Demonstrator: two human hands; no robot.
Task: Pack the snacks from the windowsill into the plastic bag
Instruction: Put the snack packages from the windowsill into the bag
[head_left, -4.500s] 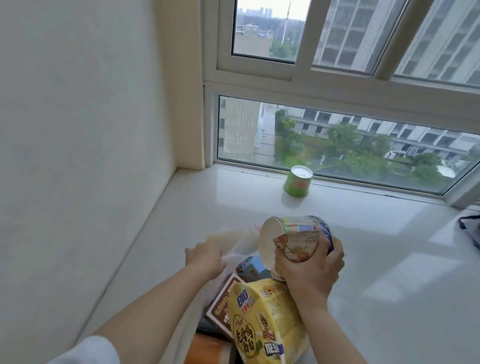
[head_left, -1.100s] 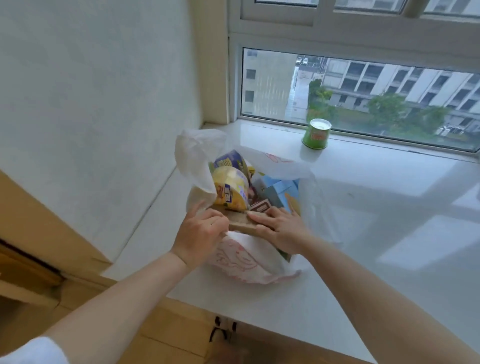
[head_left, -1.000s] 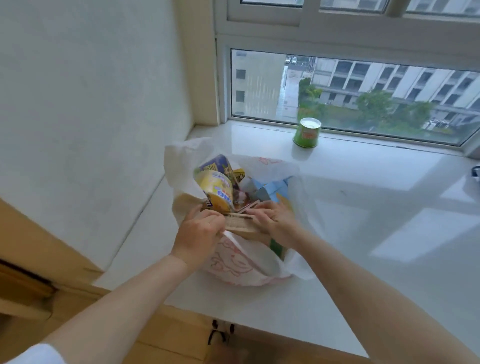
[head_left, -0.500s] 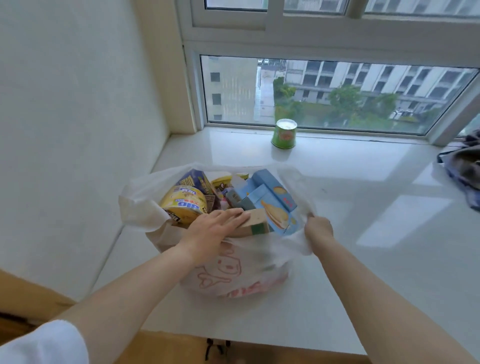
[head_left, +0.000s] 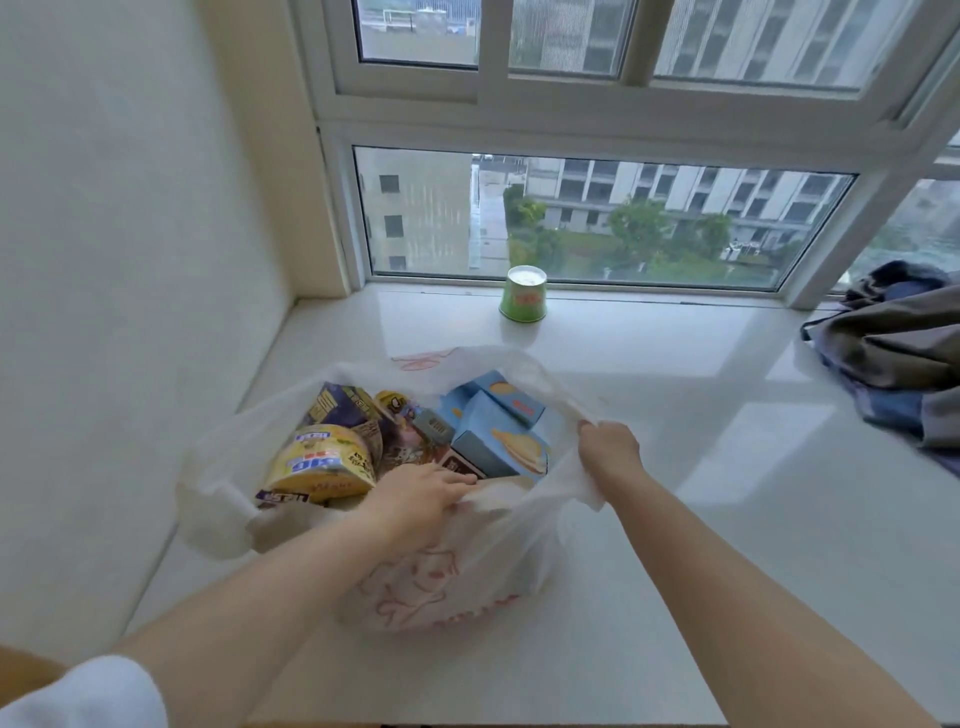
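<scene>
Plastic bag (head_left: 431, 577) full of snack boxes on windowsill (head_left: 675, 467), right hand (head_left: 609, 451) pinching its rim, left hand (head_left: 415, 499) gripping near edge, green cup (head_left: 523, 294) by window.

Crumpled grey-blue cloth (head_left: 898, 353) at windowsill's right end; window (head_left: 571, 218) behind.

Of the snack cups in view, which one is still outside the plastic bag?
The green cup, standing alone on the windowsill close to the window glass. The yellow cup already lies inside the plastic bag among the other snacks.
</scene>
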